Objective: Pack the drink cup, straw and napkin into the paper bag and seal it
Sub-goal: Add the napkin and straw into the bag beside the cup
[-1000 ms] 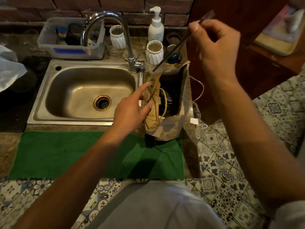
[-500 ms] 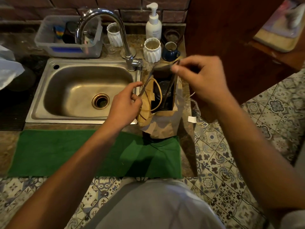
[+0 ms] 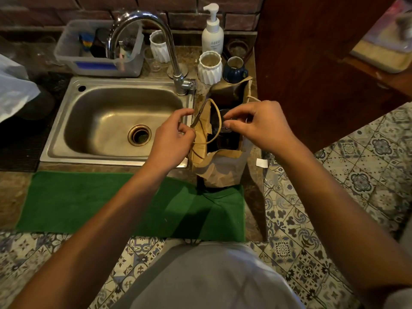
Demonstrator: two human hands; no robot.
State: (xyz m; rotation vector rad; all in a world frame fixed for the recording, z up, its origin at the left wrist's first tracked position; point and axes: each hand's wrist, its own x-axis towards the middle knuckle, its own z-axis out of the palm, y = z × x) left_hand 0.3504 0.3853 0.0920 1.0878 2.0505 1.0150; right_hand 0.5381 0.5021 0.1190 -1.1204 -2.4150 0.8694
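A brown paper bag (image 3: 223, 172) stands upright and open on the counter, just right of the sink. Inside it I see the dark lid of the drink cup (image 3: 217, 121). My left hand (image 3: 171, 139) pinches the bag's left rim by its cord handle (image 3: 217, 117) and holds the mouth open. My right hand (image 3: 256, 126) hovers over the mouth, thumb and forefinger pinched just above the cup lid. The dark straw it holds is lost in the bag's shadow. A white scrap at the bag's near inner edge may be the napkin (image 3: 209, 154).
A steel sink (image 3: 107, 121) with a tall faucet (image 3: 156, 41) lies to the left. Behind the bag stand white ribbed cups (image 3: 209, 68), a blue mug (image 3: 234, 70) and a soap pump (image 3: 213, 34). A green mat (image 3: 100, 204) covers the near counter. A wooden cabinet (image 3: 312, 74) is at the right.
My right hand has come down from head height, carrying the straw into the bag's mouth. My left hand has gone from resting on the bag to gripping its left rim.
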